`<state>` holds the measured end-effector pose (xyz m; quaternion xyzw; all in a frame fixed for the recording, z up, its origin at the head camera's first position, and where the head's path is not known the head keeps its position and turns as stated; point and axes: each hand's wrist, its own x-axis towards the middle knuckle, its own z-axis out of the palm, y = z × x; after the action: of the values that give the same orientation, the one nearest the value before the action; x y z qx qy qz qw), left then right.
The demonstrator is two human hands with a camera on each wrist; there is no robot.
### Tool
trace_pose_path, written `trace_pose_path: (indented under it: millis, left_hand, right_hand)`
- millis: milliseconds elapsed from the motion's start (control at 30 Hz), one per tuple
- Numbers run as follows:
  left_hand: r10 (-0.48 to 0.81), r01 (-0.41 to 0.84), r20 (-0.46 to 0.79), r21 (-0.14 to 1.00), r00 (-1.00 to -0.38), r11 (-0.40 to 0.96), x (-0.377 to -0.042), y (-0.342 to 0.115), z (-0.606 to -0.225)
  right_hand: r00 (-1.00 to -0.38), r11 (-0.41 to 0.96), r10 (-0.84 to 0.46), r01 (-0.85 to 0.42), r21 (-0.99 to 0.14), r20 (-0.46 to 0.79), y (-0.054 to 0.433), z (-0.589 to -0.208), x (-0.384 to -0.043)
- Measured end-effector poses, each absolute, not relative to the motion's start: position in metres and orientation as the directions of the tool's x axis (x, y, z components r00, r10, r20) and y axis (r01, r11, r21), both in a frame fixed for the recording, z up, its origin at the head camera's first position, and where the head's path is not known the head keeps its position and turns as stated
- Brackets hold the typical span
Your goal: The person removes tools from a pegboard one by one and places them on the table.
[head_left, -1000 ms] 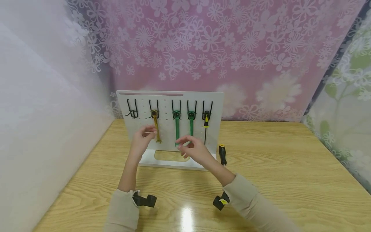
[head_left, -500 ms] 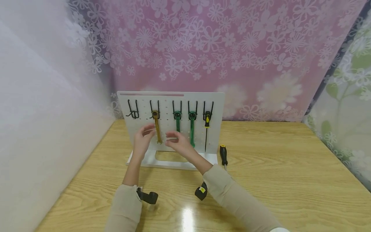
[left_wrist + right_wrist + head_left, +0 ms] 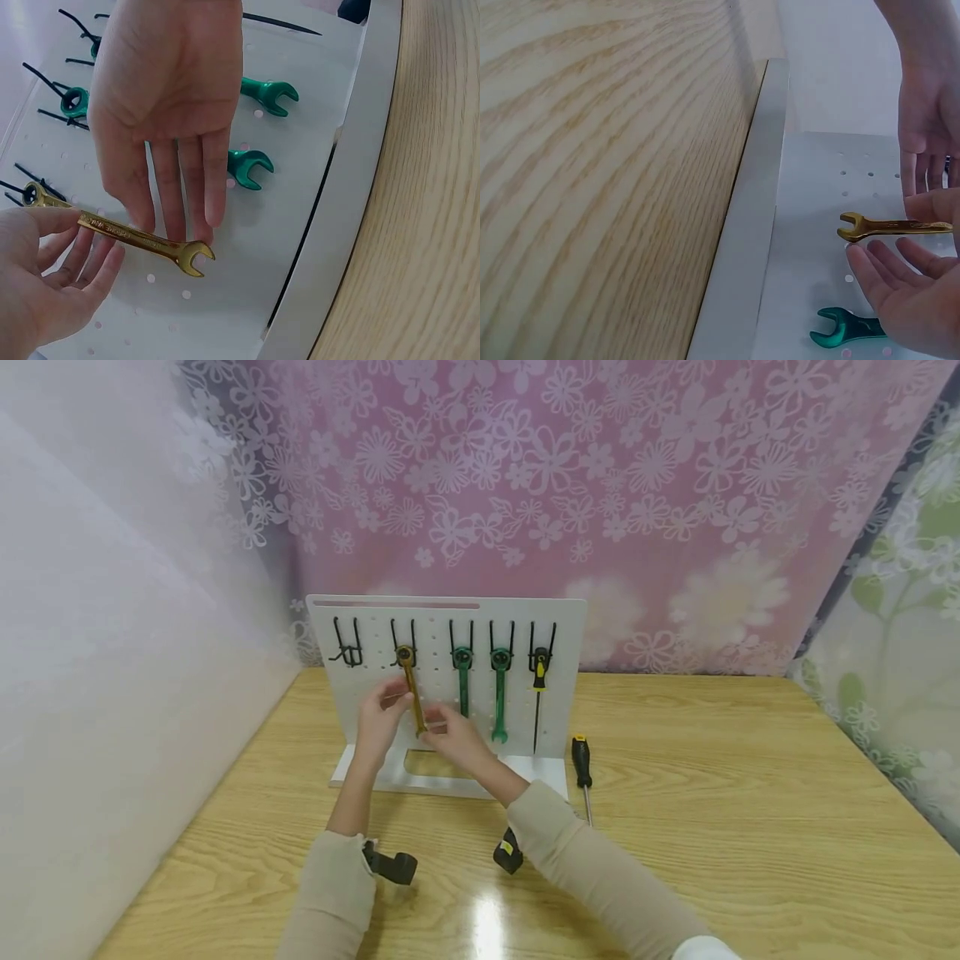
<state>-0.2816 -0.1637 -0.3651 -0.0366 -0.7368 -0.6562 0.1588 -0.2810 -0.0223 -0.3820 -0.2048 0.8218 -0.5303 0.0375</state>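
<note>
A gold combination wrench (image 3: pixel 414 693) hangs by its ring end from a hook on the white pegboard (image 3: pixel 352 702). My left hand (image 3: pixel 378 718) pinches its shaft, with the thumb over the front, as the left wrist view (image 3: pixel 45 277) shows. At the wrench's lower, open end is my right hand (image 3: pixel 457 739), its fairly straight fingers beside and behind the metal in the left wrist view. The open end (image 3: pixel 851 227) shows bare in the right wrist view. Two green wrenches (image 3: pixel 500 702) hang to the right, one partly hidden behind my right hand.
A black and yellow screwdriver (image 3: pixel 540 672) hangs at the board's right. Another screwdriver (image 3: pixel 582 764) lies on the wooden table (image 3: pixel 712 793) beside the stand. The leftmost hook (image 3: pixel 348 652) bears no tool. A pink floral curtain (image 3: pixel 487 485) is behind.
My right hand has moved left from the green wrenches to the gold wrench's lower end. My left hand has come slightly right onto its shaft, and the wrench's lower end has swung slightly right.
</note>
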Motion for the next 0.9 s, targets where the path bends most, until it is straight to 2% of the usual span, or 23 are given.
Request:
trace_pose_path:
  millis: [400,900]
  left_hand:
    - [-0.137,0.241,0.247,0.969,-0.959,0.06,-0.281,-0.158,-0.361]
    - [-0.109,0.251,0.257,0.965,-0.96,0.071,-0.264,-0.162,-0.355]
  right_hand:
    - [-0.911,0.493,-0.361,-0.368,-0.788,0.199,-0.024,-0.382,-0.281]
    - [-0.887,0.465,-0.399,-0.415,-0.782,0.233,-0.019,-0.373,-0.262]
